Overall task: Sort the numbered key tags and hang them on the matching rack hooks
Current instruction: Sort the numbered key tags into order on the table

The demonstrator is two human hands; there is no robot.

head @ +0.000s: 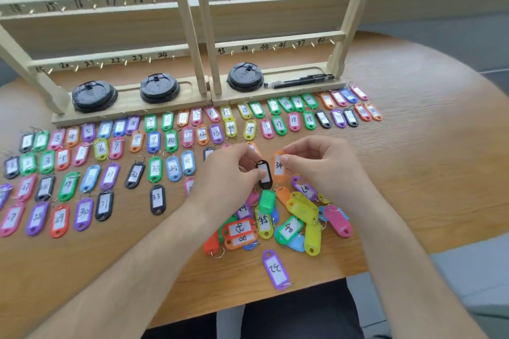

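Note:
My left hand (230,173) pinches a black key tag (265,175) held upright above the table. Beside it, my right hand (319,165) pinches an orange tag marked 34 (278,166). Both hands hover over a loose pile of coloured tags (278,217) in the middle. Sorted tags (82,162) lie in numbered rows across the left and back of the table. Two wooden racks (198,25) with numbered hooks stand behind them, and no tag hangs on the hooks in view.
Three black cup lids (93,96) sit in the rack bases, and black pens (300,81) lie in the right base. A purple tag (275,270) lies alone near the table's front edge. The round wooden table (413,146) is bare on the right.

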